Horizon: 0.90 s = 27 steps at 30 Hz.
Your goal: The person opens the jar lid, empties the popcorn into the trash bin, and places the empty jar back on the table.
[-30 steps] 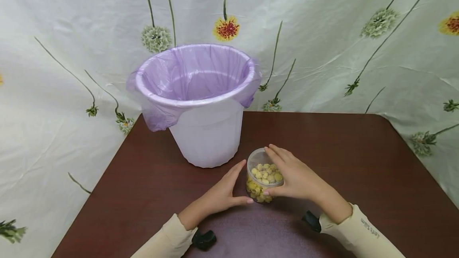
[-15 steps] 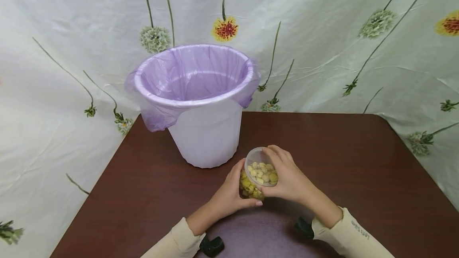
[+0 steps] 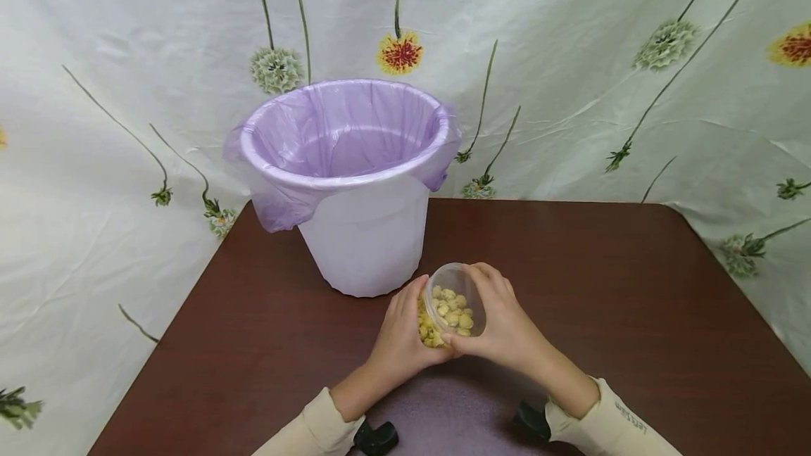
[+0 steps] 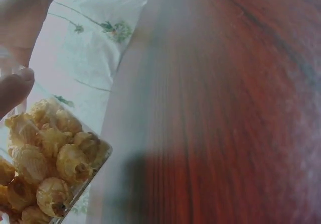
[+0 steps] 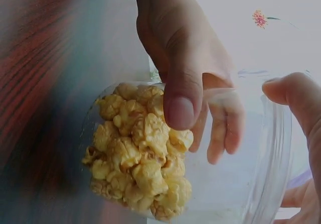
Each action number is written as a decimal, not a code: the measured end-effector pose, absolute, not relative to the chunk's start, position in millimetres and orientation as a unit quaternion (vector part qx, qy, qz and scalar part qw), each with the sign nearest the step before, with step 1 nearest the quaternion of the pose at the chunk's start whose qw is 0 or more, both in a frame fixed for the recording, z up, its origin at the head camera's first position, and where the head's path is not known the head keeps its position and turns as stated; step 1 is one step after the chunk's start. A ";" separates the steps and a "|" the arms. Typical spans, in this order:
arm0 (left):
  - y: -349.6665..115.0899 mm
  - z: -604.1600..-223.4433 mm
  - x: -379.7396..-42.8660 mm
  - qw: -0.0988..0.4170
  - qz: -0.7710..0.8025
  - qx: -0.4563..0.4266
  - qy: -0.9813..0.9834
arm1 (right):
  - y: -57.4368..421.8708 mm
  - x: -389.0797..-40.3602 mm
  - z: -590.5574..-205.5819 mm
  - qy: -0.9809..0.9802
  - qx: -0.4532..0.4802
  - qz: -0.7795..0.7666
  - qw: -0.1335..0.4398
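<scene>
Both hands hold a clear plastic jar [image 3: 455,279] partly filled with yellow popcorn [image 3: 451,309]. It is tilted, its top end leaning toward the right hand. My left hand [image 3: 399,329] grips the jar's body from the left; in the right wrist view, the left thumb [image 5: 181,101] lies across the clear wall. From the right, my right hand [image 3: 510,326] curls around the top rim [image 5: 273,158], with fingers on the far side and thumb on the near side. Popcorn shows through the wall in the left wrist view. Whether a lid covers the top is hard to tell.
A white bin [image 3: 374,238] lined with a purple bag [image 3: 279,206] stands on the dark brown table [image 3: 570,266], behind and left of the hands. A flower-patterned cloth [image 3: 570,76] hangs behind. Black wrist straps [image 3: 376,436] show below the sleeves.
My left hand has closed around the jar, which was upright between the hands. The jar has come slightly left and tilted, and my right hand has moved left with its rim.
</scene>
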<state>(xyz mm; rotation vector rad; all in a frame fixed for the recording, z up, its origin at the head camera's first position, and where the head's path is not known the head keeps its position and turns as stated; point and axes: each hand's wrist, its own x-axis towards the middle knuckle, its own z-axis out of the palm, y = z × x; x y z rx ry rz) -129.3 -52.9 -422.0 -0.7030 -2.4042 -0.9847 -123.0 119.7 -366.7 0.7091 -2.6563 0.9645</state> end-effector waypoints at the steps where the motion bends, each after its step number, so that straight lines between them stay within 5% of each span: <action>1: -54.1 -421.6 -129.4 0.226 -0.350 -0.261 -0.871 | 119.9 -122.6 -367.1 -0.907 0.244 0.323 0.113; 17: -66.4 -411.6 -132.2 0.294 -0.241 -0.340 -0.860 | 127.9 -123.2 -363.7 -0.917 0.286 0.265 0.089; 27: -71.1 -410.6 -130.4 0.224 -0.260 -0.353 -0.870 | 134.3 -126.7 -360.4 -0.887 0.403 0.204 0.095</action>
